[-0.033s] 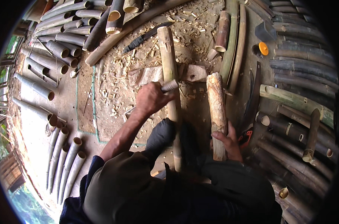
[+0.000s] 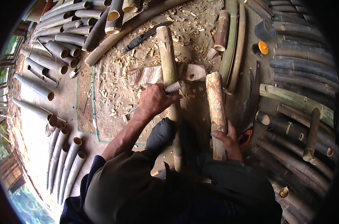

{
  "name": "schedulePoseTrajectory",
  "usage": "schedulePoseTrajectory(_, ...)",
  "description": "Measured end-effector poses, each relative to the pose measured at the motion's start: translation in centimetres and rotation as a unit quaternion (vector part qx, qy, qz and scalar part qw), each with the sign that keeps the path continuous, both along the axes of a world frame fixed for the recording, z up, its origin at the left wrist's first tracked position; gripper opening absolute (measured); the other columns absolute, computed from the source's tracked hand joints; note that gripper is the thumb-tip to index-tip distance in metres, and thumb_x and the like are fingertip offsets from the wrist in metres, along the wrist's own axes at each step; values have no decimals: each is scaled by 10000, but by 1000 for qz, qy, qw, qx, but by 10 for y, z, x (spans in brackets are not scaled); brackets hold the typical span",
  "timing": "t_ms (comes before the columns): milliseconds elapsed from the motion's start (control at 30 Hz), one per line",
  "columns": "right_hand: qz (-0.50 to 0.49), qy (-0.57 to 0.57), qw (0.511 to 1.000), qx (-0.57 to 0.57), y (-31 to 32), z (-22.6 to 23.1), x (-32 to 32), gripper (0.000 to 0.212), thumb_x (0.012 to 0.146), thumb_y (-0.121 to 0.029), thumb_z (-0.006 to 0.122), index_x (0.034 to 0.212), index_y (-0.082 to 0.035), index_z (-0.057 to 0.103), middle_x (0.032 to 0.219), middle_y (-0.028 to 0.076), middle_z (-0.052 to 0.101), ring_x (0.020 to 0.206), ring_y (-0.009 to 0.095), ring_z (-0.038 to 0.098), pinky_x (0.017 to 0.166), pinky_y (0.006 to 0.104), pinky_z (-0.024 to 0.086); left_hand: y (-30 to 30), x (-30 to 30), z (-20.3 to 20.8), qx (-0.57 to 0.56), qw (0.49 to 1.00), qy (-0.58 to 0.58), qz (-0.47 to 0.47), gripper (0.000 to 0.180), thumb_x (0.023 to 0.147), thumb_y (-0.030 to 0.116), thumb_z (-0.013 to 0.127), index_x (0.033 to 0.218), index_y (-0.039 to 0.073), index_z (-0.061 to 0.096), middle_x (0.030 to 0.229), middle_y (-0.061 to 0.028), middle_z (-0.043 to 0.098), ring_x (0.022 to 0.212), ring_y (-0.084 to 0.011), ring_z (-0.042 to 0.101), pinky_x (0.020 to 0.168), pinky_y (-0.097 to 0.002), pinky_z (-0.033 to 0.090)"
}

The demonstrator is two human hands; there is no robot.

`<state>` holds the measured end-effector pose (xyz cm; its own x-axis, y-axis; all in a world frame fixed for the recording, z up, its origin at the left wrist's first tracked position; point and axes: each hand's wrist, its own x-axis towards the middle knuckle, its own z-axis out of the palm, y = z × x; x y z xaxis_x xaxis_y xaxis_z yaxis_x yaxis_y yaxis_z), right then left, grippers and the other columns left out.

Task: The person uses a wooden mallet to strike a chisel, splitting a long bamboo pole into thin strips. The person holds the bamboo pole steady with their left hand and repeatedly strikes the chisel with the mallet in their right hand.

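Note:
My left hand [image 2: 153, 100] is closed around a chisel, whose round grey-brown handle [image 2: 173, 87] sticks out past my thumb. A thin metal end shows on the other side of the fist. The hand is over a bamboo pole [image 2: 166, 48], which lies lengthwise in front of me, across a wooden block [image 2: 145, 75]. My right hand [image 2: 229, 140] grips the lower end of a thick, rough wooden club [image 2: 216, 100], held upright in the picture to the right of the pole. My dark-covered foot [image 2: 162, 134] is beside the pole.
Wood chips [image 2: 191, 26] litter the ground ahead. A large knife [image 2: 143, 37] with a wrapped handle lies beyond the block. Cut bamboo tubes [image 2: 70, 164] are stacked at left, with more bamboo [image 2: 300, 67] at right. A saw [image 2: 247, 136] and an orange lid [image 2: 263, 48] lie rightward.
My left hand has shifted slightly to the right with the chisel. My right hand and the club have barely moved.

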<state>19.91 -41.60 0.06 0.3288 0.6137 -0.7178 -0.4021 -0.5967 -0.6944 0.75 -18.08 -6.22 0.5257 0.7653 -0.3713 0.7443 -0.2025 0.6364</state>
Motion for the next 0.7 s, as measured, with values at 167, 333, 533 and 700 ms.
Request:
schedulePoseTrajectory(167, 10, -9, 1000, 1, 3, 5, 0, 662, 772, -206, 784, 1326, -42, 460, 888, 76, 598, 654, 171, 629, 603, 317, 528, -5, 4, -36, -65, 997, 24, 20, 533, 723, 433, 825, 1014, -2, 722, 900, -223, 743, 823, -368, 739, 789, -467, 587)
schedulePoseTrajectory(333, 19, 13, 1000, 2, 6, -3, 0, 668, 774, -173, 777, 1344, -46, 454, 888, 75, 597, 637, 172, 627, 591, 312, 529, 15, -24, -26, -151, 982, -95, 61, 360, 835, 321, 792, 980, -1, 719, 780, -132, 687, 644, -194, 637, 621, -364, 527)
schedulePoseTrajectory(533, 30, 4, 999, 11, 6, -12, 3, 707, 760, -192, 783, 1362, -43, 442, 874, 85, 598, 611, 183, 641, 551, 333, 552, 99, -25, 17, -233, 729, -535, 358, 354, 965, 367, 684, 997, 15, 680, 651, 35, 452, 557, -89, 415, 531, -254, 348)
schedulePoseTrajectory(700, 9, 10, 1000, -6, 14, -6, -2, 684, 752, -164, 782, 1344, -42, 462, 883, 81, 598, 618, 180, 628, 569, 327, 535, 159, -28, -6, -301, 541, -694, 368, 380, 973, 395, 634, 941, 16, 654, 613, 60, 355, 535, -91, 325, 532, -262, 298)
